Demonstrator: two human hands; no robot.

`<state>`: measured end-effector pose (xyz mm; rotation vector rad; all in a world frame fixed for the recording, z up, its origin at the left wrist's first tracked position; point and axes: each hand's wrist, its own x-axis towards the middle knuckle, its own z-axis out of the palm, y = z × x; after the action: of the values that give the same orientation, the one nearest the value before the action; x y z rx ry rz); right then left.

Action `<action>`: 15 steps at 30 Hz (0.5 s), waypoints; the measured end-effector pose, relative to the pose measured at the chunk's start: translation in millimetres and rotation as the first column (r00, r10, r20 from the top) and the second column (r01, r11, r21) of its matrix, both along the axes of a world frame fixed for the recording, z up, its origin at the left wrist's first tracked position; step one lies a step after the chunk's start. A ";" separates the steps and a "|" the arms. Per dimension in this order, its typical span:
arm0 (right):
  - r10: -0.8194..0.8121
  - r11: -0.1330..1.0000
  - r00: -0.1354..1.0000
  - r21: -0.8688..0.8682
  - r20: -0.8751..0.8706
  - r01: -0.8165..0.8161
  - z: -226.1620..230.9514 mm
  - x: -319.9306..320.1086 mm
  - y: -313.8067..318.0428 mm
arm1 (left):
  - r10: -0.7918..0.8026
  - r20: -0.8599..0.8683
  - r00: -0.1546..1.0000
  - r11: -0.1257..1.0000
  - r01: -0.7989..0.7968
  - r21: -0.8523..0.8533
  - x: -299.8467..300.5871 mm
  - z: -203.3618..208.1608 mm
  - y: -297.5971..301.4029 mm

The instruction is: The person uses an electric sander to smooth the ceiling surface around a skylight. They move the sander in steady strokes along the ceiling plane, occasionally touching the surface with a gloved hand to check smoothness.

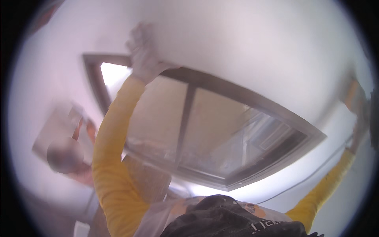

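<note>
Black cloth top (209, 217) w/ pale lettering | brown-framed rectangular glass window (213, 124) dead ahead | left hand (144, 57) over its top edge, fingers kinda spread | right hand (359, 106) a blur by smooth white wall (276, 51), can't tell its grip

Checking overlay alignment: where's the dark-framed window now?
In the head view, the dark-framed window spans the centre; the person's left hand overlaps its upper-left edge, and the right hand lies near the picture's right rim.

White wall (252, 39), brown window frame (237, 91)
</note>
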<state>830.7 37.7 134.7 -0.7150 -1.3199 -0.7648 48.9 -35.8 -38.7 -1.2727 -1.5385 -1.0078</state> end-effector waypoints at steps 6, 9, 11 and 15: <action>-0.104 0.991 0.966 0.103 0.235 0.082 0.5 -140.8 -17.1 | -0.019 0.114 0.993 0.998 0.025 -0.054 -4.4 2.6 -7.6; -0.029 0.998 0.981 0.067 0.189 0.017 15.7 -201.7 -41.5 | -0.024 0.131 0.991 0.997 0.033 -0.071 -4.2 4.6 -4.7; -0.065 0.993 0.972 0.106 0.227 0.042 29.1 -224.7 -48.9 | -0.036 0.127 0.991 0.997 0.044 -0.061 -6.7 3.7 -4.4; -0.158 0.978 0.952 0.175 0.261 0.114 42.3 -269.2 -72.5 | -0.061 0.117 0.991 0.996 0.067 -0.053 -6.5 -0.3 -9.4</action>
<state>561.5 -34.8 177.1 -0.5920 -1.4489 -1.0986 42.4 -45.1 -39.0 -1.3304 -1.6329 -1.1022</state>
